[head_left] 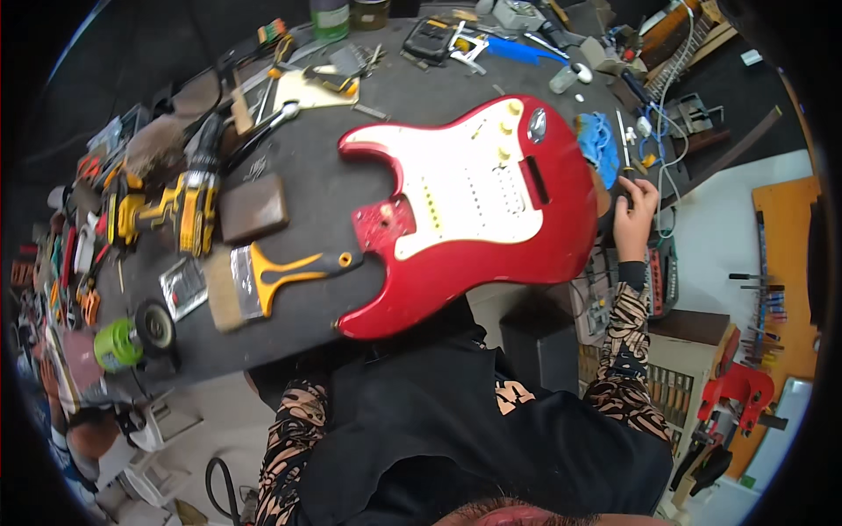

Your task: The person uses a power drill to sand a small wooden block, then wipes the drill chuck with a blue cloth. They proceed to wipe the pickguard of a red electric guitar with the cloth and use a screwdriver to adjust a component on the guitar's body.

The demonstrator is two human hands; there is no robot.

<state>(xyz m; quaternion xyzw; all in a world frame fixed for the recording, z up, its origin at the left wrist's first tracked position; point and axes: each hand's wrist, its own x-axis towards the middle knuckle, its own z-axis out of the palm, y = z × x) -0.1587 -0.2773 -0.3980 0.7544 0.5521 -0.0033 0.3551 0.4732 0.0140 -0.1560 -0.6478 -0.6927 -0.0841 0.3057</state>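
A red electric guitar body (574, 232) with a white pickguard (456, 188) lies face up on the dark workbench, its empty neck pocket toward the left. Just past the body's right end, my right hand (636, 219) has its fingers closed around the dark handle of a screwdriver (623, 140), whose thin shaft points away from me. A crumpled blue cloth (598, 145) lies close beside that hand. My left sleeve (294, 434) runs up toward the bench's front edge, and the left hand itself is out of sight.
Left of the guitar body are a wide paintbrush (285, 273), a brown block (254, 209), a yellow cordless drill (193, 197) and a green power tool (120, 344). Tools crowd the bench's far side. A red vise (741, 394) stands at the right, and another person (92, 434) is at lower left.
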